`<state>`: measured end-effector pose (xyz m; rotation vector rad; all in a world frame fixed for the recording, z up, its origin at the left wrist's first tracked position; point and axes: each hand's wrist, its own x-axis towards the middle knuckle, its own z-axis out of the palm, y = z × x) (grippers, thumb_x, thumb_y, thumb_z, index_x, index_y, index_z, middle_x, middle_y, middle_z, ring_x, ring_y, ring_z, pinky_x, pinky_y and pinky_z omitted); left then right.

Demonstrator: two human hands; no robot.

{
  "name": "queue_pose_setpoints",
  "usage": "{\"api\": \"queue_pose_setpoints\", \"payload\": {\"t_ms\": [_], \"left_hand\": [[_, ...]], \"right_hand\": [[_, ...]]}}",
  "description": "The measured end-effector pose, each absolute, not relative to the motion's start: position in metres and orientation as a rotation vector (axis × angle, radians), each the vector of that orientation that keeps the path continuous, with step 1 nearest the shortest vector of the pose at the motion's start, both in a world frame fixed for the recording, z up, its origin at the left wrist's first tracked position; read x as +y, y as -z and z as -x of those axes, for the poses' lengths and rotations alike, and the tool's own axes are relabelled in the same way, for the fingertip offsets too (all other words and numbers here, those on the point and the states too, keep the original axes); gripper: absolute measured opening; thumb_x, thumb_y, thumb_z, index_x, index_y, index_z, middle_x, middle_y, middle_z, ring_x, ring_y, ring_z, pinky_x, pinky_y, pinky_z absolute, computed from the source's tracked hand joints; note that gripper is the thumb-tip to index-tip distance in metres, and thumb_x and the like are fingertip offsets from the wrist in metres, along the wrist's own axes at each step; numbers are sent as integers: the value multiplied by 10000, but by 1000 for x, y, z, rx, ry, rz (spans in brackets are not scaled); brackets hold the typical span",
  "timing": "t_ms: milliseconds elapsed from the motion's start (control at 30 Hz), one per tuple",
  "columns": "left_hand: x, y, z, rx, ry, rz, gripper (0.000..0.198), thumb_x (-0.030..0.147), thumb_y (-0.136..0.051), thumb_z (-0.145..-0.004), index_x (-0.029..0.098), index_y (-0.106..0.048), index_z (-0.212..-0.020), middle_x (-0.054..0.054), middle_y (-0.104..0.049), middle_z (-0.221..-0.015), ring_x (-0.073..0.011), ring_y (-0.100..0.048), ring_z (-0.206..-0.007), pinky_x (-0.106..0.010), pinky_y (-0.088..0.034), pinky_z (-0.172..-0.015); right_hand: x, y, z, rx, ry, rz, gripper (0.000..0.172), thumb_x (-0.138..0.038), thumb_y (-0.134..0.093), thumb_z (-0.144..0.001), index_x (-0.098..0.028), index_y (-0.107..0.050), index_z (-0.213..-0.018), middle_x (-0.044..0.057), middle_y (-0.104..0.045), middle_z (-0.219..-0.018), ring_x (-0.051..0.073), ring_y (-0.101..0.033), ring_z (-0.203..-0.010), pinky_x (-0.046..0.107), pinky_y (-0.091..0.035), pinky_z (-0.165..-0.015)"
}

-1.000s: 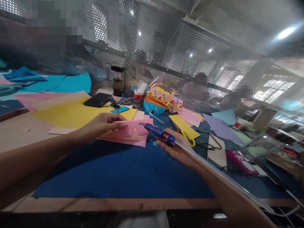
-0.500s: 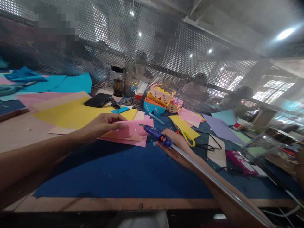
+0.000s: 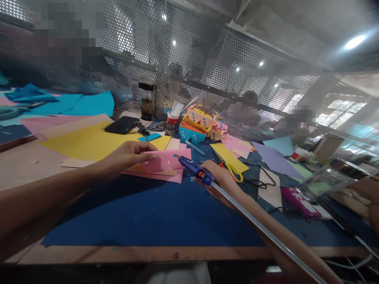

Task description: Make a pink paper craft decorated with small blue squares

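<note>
My left hand [image 3: 133,154] pinches a pink paper piece [image 3: 160,162] by its upper left edge, holding it raised above more pink and peach paper. The piece has a small triangular notch low on its front. In my right hand [image 3: 217,173] is a blue hot glue gun [image 3: 194,169], a long clear glue stick [image 3: 260,225] running out of its back. A small blue scrap [image 3: 175,156] shows at the nozzle tip, close by the pink paper's face; whether they touch I cannot tell.
Yellow-handled scissors [image 3: 235,172] lie on yellow paper beyond my right hand. Decorated paper crafts [image 3: 197,125] are stacked at the back, near a red cup [image 3: 173,118] and a lidded jar [image 3: 147,101]. A black phone [image 3: 121,124] rests on yellow sheets. A magenta tool [image 3: 300,203] lies right.
Both hands hold almost the same place. The glue gun has shifted very slightly left at its rear; its nozzle stays by the pink paper.
</note>
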<state>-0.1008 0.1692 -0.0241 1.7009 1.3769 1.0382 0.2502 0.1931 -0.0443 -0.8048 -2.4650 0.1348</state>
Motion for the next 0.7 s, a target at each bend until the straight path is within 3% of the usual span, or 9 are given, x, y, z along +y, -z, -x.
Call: {"api": "queue_pose_setpoints", "payload": {"t_ms": [700], "left_hand": [[167,24,99,1345,-1008,-1734,415,604,-798,-818,212,-811,-953,-38,-760,-876,-194,-624,-745,-286,-446,-682]], "right_hand": [[187,41,-249,-2498,-52,813,190,-311,-726,-1014,-273,-634,-1175,47,-738,-1122,234,-729,-922,315,-508,-777]]}}
